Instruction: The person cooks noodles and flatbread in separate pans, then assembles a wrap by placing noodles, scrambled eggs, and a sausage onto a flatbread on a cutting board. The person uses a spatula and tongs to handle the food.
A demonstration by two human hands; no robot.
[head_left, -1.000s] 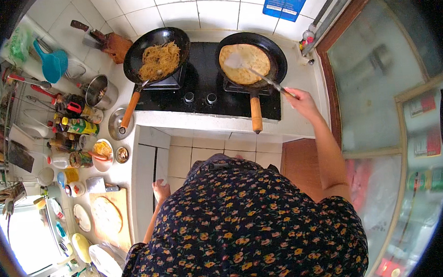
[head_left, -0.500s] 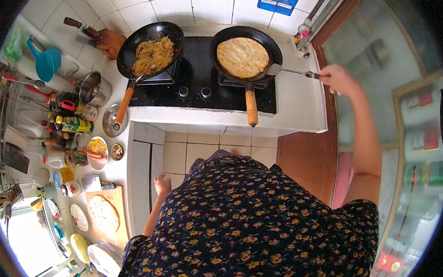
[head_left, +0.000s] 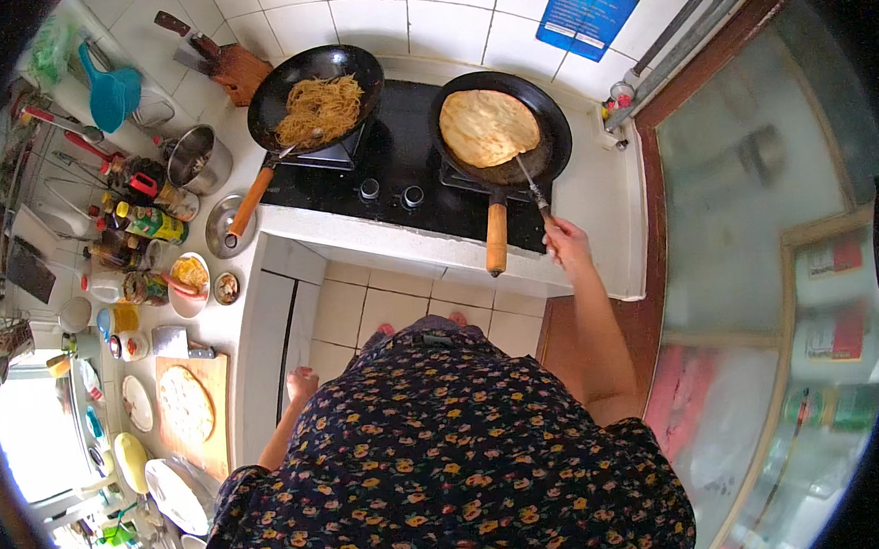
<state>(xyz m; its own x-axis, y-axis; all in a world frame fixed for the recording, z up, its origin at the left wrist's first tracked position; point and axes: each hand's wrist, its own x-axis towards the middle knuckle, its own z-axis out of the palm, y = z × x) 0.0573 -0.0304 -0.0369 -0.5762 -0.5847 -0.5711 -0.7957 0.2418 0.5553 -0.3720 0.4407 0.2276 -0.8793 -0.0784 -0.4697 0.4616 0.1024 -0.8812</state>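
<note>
My right hand (head_left: 567, 244) is closed round the handle of a long spatula (head_left: 532, 182). The spatula's blade is hidden at the near edge of a round, browned flatbread (head_left: 488, 128); it seems to be under it. This flatbread lies toward the far left side of a black frying pan (head_left: 552, 149) with a wooden handle, on the right burner. Down at my left side, by the counter front, my left hand (head_left: 303, 383) has its fingers curled with nothing seen in them.
On the left burner, a black wok (head_left: 266, 105) holds noodles (head_left: 320, 112). A knife block (head_left: 242, 78) stands behind it. Along the left counter are bottles (head_left: 154, 225), a bowl (head_left: 202, 299), a cleaver (head_left: 172, 341) and a cutting board (head_left: 220, 385) with another flatbread (head_left: 185, 402).
My right hand has swung left and nearer, bringing the spatula from the pan's right side to its near side. The flatbread has shifted toward the pan's far left. My left hand has curled closer.
</note>
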